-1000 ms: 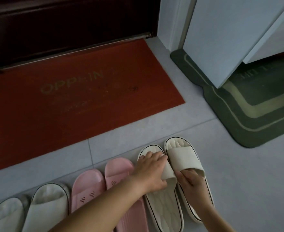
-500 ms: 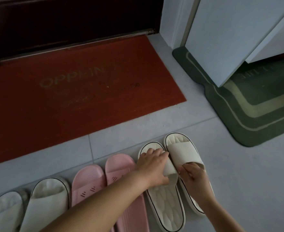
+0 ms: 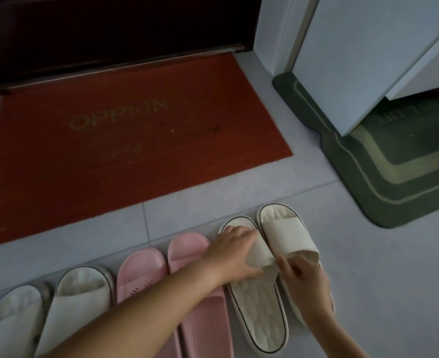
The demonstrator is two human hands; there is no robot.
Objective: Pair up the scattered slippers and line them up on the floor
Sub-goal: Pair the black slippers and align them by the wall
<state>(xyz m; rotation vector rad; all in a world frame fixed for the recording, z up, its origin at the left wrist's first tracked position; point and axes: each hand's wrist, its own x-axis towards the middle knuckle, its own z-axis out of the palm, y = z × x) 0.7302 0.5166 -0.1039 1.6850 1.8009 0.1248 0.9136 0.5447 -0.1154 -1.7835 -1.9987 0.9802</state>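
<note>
Lower left, cropped by the frame: white slippers (image 3: 81, 301); pink slippers (image 3: 141, 272) partly under a forearm (image 3: 148, 311). Lower centre: left hand (image 3: 232, 251) gripping the strap of one cream slipper (image 3: 258, 308), right hand (image 3: 305, 286) beside it pinching the strap of the other cream slipper (image 3: 285, 233).

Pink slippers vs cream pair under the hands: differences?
Colour: pink pair plain pink; cream pair off-white with dark sole line. Footbed: pink pair ridged straight, cream pair pebbled. Handling: left hand and right hand hold cream pair's straps; pink pair unheld. Both: slides, paired side by side.
</note>
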